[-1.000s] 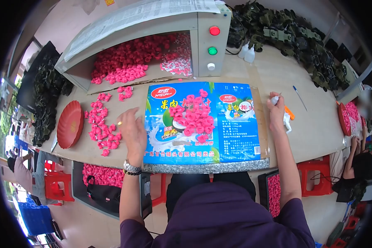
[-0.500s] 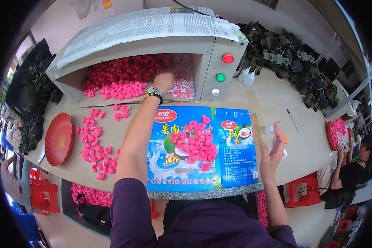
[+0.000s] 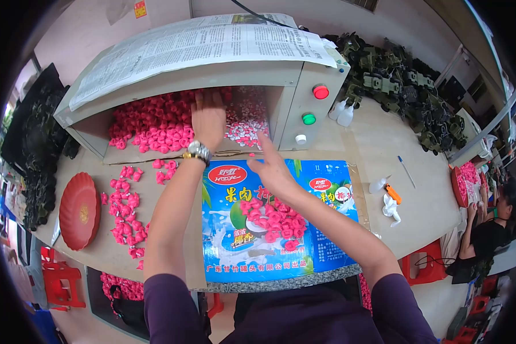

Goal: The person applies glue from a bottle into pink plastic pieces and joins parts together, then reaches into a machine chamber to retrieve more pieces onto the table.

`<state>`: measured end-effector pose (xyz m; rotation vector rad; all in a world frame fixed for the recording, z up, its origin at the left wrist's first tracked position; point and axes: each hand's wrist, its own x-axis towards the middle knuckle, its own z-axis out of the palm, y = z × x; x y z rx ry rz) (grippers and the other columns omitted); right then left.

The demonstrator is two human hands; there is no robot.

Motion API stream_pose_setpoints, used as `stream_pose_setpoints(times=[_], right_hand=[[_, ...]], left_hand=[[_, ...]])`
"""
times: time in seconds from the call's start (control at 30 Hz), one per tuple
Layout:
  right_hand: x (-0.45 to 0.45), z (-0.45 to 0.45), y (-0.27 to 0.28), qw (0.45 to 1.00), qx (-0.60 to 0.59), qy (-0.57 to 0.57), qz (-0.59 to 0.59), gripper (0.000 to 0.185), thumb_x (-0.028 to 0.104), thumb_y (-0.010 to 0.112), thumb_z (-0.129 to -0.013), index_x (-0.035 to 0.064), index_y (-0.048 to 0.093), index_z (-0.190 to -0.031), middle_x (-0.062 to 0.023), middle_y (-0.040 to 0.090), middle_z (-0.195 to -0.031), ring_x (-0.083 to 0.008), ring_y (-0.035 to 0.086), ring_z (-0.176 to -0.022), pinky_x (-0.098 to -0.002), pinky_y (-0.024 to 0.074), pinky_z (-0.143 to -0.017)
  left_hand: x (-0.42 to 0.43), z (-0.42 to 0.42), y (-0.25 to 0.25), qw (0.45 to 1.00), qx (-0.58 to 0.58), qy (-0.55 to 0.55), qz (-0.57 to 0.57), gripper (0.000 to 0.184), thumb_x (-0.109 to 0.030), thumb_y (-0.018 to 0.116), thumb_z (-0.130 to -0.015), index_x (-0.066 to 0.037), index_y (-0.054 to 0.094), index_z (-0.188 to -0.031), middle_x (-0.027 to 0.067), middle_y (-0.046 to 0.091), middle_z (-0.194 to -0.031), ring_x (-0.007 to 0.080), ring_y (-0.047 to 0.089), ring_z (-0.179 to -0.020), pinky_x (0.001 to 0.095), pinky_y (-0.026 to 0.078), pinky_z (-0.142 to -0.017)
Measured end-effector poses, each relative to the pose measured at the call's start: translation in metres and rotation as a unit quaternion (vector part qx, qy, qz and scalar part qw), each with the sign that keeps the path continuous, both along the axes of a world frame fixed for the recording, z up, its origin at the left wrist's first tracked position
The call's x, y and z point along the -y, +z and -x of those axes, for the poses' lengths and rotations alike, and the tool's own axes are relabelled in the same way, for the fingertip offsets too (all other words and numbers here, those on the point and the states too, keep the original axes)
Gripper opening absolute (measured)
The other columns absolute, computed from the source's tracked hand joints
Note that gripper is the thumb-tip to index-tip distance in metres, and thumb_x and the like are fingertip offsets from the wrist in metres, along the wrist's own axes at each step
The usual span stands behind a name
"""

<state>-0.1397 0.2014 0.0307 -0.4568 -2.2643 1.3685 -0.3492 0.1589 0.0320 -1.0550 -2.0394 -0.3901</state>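
My left hand (image 3: pixel 208 119) reaches into the grey box-shaped machine (image 3: pixel 292 109), its fingers extended over the heap of pink pieces (image 3: pixel 155 123). My right hand (image 3: pixel 274 169) is spread above the front edge of the opening, close to the small pink and white pieces (image 3: pixel 247 123), and holds nothing. Below it lies a blue printed cardboard sheet (image 3: pixel 258 269) with a pile of pink pieces (image 3: pixel 275 221) on it. The small white bottle (image 3: pixel 377 185) lies on the table, beside an orange-handled item (image 3: pixel 393 194) and a white crumpled thing (image 3: pixel 390 208).
A red fluted plate (image 3: pixel 80 211) and loose pink pieces (image 3: pixel 126 215) are at the left. Two white bottles (image 3: pixel 345 116), a pen (image 3: pixel 406 171) and heaped dark green parts (image 3: pixel 384 86) are at the right. Another person (image 3: pixel 487 229) sits at the far right.
My left hand has moved from the table into the machine's opening. My right hand has let go of the small white bottle and moved left to the opening's front.
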Motion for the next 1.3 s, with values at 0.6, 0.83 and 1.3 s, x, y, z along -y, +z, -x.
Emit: stream_pose_setpoints(times=[0.6,0.83,1.3], right_hand=[[-0.106,0.197,-0.085,0.908,-0.011,-0.261,-0.326,0.038,0.028,0.038,-0.096,0.0026,0.060,-0.112,-0.0221,0.061,-0.112,-0.0348,0.061,-0.102,-0.0451,0.0487,-0.088],[-0.108,0.191,-0.031,0.963,0.117,-0.180,-0.163,0.034,0.022,0.045,-0.092,-0.0004,0.058,-0.114,-0.0214,0.058,-0.119,-0.0352,0.055,-0.110,-0.0456,0.0422,-0.097],[-0.130,0.225,-0.059,0.946,-0.032,-0.228,-0.230,0.028,0.012,0.047,-0.086,0.0015,0.063,-0.106,-0.0242,0.062,-0.107,-0.0422,0.057,-0.102,-0.0472,0.0457,-0.091]], left_hand=[[-0.030,-0.028,-0.049,0.950,0.234,-0.101,0.181,0.086,-0.039,0.054,-0.083,0.003,0.017,-0.147,0.0286,0.027,-0.147,0.0451,0.021,-0.139,0.0500,0.020,-0.113],[-0.063,0.002,-0.065,0.964,0.226,-0.072,0.124,0.085,-0.039,0.058,-0.081,-0.005,0.019,-0.149,0.0229,0.029,-0.147,0.0430,0.026,-0.136,0.0519,0.025,-0.110],[-0.098,0.058,-0.073,0.963,0.224,-0.150,-0.030,0.033,-0.020,0.068,-0.073,-0.005,0.065,-0.103,0.0189,0.063,-0.109,0.0368,0.057,-0.106,0.0452,0.045,-0.092]])
